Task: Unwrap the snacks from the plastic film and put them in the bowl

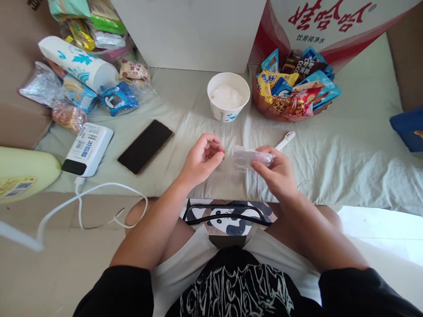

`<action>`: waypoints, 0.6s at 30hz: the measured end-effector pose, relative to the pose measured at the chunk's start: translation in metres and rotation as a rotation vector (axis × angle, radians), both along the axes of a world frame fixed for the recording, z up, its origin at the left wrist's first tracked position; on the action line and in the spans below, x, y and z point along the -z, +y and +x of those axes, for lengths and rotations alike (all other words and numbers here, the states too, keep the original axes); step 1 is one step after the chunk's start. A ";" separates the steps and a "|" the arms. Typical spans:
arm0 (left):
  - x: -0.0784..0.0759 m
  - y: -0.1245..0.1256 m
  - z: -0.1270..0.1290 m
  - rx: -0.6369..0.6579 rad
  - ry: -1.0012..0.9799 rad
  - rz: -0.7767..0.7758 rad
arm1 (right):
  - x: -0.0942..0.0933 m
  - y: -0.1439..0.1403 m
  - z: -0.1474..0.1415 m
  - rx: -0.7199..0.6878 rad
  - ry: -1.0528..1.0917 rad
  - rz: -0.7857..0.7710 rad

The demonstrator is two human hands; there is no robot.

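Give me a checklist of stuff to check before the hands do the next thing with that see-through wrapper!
1. Right hand has a grip on the clear wrapper: ok.
2. Left hand pinching the wrapper's other end: cannot tell, blurred.
3. White cup upright beyond the hands: ok.
4. Phone lies apart from the hands: ok.
5. Wrapper already torn open: cannot tell.
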State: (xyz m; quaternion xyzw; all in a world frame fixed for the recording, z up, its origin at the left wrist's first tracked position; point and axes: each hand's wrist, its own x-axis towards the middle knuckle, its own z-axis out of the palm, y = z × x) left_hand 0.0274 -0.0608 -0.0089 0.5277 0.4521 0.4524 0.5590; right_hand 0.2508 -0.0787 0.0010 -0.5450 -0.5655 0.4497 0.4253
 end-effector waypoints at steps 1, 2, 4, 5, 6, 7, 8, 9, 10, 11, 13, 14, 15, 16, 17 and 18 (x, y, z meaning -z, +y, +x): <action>0.000 0.002 -0.002 -0.025 0.026 0.006 | -0.004 0.001 0.002 0.057 -0.034 0.086; -0.001 0.003 -0.004 -0.046 0.048 0.011 | -0.010 0.004 0.003 0.105 -0.070 0.162; -0.002 0.005 -0.009 -0.074 0.073 0.020 | -0.025 0.018 0.002 0.175 -0.174 0.279; -0.004 0.006 -0.012 -0.081 0.081 0.024 | -0.033 0.028 0.000 0.201 -0.248 0.332; -0.006 0.007 -0.014 -0.085 0.087 0.030 | -0.042 0.042 -0.004 0.222 -0.337 0.388; -0.008 0.007 -0.016 -0.088 0.090 0.038 | -0.051 0.057 -0.010 0.235 -0.436 0.447; -0.010 0.007 -0.019 -0.089 0.091 0.046 | -0.059 0.075 -0.017 0.216 -0.542 0.485; -0.011 0.007 -0.020 -0.089 0.089 0.055 | -0.065 0.093 -0.026 0.169 -0.644 0.493; -0.013 0.006 -0.022 -0.091 0.083 0.063 | -0.069 0.111 -0.036 0.108 -0.734 0.484; -0.014 0.006 -0.023 -0.092 0.075 0.069 | -0.072 0.128 -0.046 0.043 -0.812 0.464; -0.017 0.006 -0.024 -0.097 0.058 0.072 | -0.072 0.159 -0.065 -0.108 -0.951 0.372; -0.017 0.005 -0.024 -0.101 0.050 0.071 | -0.072 0.171 -0.073 -0.188 -1.013 0.299; -0.018 0.005 -0.024 -0.102 0.042 0.071 | -0.072 0.181 -0.079 -0.269 -1.064 0.208; -0.019 0.005 -0.024 -0.102 0.036 0.072 | -0.072 0.189 -0.084 -0.349 -1.089 0.098; -0.020 0.004 -0.024 -0.099 0.030 0.073 | -0.074 0.196 -0.087 -0.412 -1.066 -0.033; -0.021 0.004 -0.025 -0.095 0.026 0.076 | -0.076 0.200 -0.088 -0.452 -0.999 -0.169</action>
